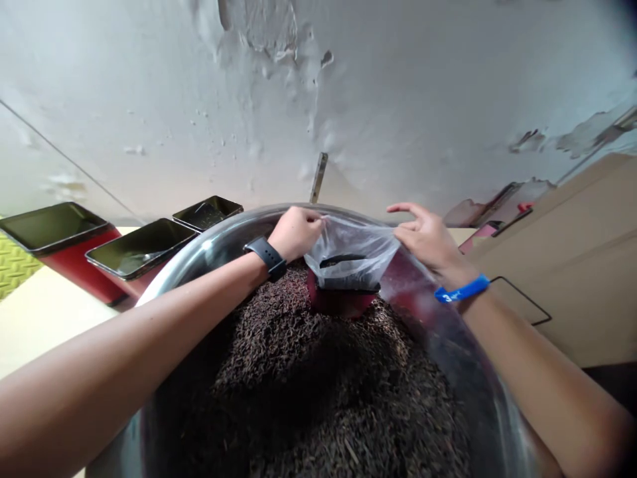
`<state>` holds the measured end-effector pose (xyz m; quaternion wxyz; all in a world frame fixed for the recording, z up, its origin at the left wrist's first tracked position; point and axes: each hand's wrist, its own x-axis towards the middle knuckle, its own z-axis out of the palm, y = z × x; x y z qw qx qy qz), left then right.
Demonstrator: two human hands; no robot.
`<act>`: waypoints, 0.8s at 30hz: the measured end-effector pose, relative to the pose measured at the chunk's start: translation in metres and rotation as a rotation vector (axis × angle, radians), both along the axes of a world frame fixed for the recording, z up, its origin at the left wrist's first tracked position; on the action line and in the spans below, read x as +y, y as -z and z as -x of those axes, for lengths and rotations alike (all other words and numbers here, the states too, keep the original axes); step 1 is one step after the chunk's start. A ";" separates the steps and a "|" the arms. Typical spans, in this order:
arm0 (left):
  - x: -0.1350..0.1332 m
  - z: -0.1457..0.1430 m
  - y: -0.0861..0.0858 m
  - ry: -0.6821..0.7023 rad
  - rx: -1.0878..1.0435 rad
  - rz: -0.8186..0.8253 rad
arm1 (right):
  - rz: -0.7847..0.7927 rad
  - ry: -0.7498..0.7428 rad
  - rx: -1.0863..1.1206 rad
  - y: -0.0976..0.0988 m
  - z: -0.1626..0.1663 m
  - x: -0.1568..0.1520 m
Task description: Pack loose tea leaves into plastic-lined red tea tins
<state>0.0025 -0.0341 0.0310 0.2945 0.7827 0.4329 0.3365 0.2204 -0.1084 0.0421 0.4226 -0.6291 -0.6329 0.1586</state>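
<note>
A clear plastic bag (348, 242) stretches between my two hands over a dark red tin (343, 304). The lower part of the bag sits inside the tin's black-rimmed mouth. My left hand (297, 232) pinches the bag's left edge, its wrist wearing a black watch. On the other side, my right hand (425, 236) grips the right edge between thumb and curled fingers, with the index finger pointing outward. Under the tin lies a heap of dark, loose tea leaves (318, 372) filling a large metal basin (186, 255).
Several open red tins stand left of the basin: a large one (84, 262), a nearer one (164, 262) and one behind (192, 214). A cardboard box (572, 265) is at the right. Behind the basin rises a peeling wall (249, 119).
</note>
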 end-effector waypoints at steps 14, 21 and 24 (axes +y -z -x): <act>-0.006 -0.009 0.027 0.564 0.354 -0.190 | 0.256 -0.427 -0.190 0.004 0.016 0.005; -0.009 -0.037 0.046 0.372 0.207 -0.342 | 0.160 -0.557 -0.045 0.002 0.028 -0.004; -0.012 -0.032 0.038 0.304 0.273 -0.458 | 0.049 -0.375 -0.106 -0.003 0.019 -0.007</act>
